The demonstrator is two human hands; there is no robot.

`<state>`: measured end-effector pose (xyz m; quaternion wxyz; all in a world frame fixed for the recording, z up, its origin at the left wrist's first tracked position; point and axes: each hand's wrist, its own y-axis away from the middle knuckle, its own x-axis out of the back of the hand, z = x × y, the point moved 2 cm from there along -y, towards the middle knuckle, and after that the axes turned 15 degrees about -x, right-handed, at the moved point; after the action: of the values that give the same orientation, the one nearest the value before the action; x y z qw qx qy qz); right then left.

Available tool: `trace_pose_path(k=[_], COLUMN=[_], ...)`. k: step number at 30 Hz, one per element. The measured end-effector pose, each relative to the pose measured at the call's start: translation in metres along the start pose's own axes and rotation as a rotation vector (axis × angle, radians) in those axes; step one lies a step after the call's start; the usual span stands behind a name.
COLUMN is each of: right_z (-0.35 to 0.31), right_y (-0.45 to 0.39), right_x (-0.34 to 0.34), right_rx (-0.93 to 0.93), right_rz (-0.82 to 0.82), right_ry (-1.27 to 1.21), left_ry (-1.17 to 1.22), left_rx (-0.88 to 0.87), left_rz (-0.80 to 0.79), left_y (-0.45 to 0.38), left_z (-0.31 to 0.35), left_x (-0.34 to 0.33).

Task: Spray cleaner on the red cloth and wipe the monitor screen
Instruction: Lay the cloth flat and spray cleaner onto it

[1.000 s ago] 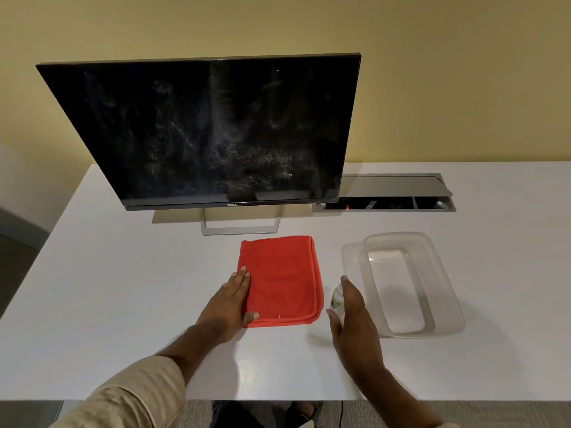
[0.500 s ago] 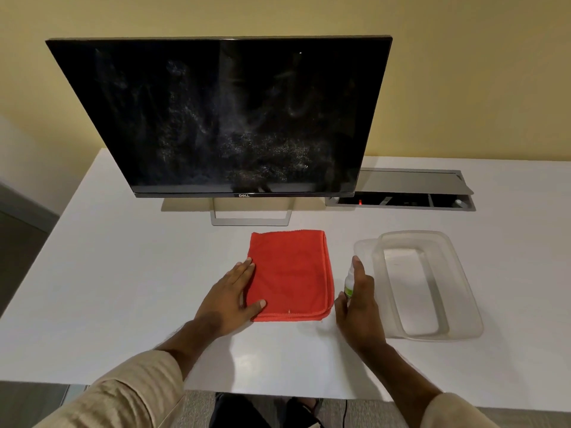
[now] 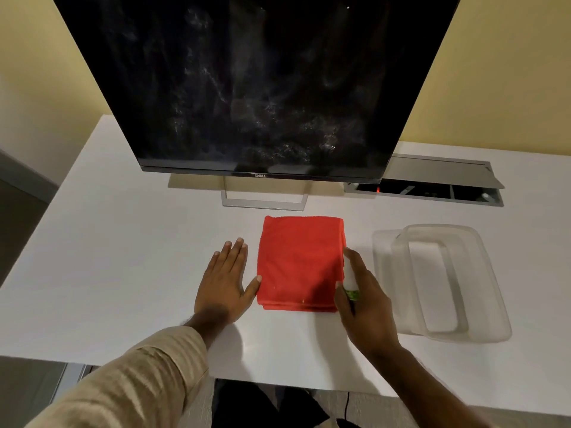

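White desk (image 3: 123, 242), yellow wall (image 3: 509, 72) — left hand (image 3: 224, 281) flat; right hand (image 3: 367, 301) grips spray bottle (image 3: 350, 281).

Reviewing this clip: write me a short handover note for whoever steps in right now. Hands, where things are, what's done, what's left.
Left hand: open, flat on the table, thumb tip at the left edge of the cloth.
Right hand: grips the spray bottle at the cloth's right edge, index finger on top.
Cloth: folded, flat on the table in front of the monitor.
Clear tray: right of the cloth.
Done: bottle in hand and brought to the cloth. No wet patch can be made out on the cloth.
Left: spray the cloth, put the bottle down, wipe the screen, which shows smudges across its middle and lower part.
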<state>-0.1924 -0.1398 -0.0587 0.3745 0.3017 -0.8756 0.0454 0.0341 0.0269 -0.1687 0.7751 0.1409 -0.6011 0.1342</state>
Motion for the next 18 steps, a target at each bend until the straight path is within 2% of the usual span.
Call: trace_pose_path(k=[7, 15, 18], right_z=[0.02, 0.004, -0.001], right_y=[0.007, -0.005, -0.016], right_x=[-0.002, 0.006, 0.006], right_rx=[-0.13, -0.037, -0.066], right_rz=[-0.055, 0.081, 0.065], right_ry=[0.033, 0.041, 0.002], left_ry=[0.006, -0.013, -0.011], left_rx=[-0.001, 0.002, 0.001], left_rz=[0.0, -0.003, 0.001], left_y=[-0.001, -0.002, -0.002], left_z=[-0.003, -0.004, -0.004], left_x=[-0.003, -0.005, -0.004])
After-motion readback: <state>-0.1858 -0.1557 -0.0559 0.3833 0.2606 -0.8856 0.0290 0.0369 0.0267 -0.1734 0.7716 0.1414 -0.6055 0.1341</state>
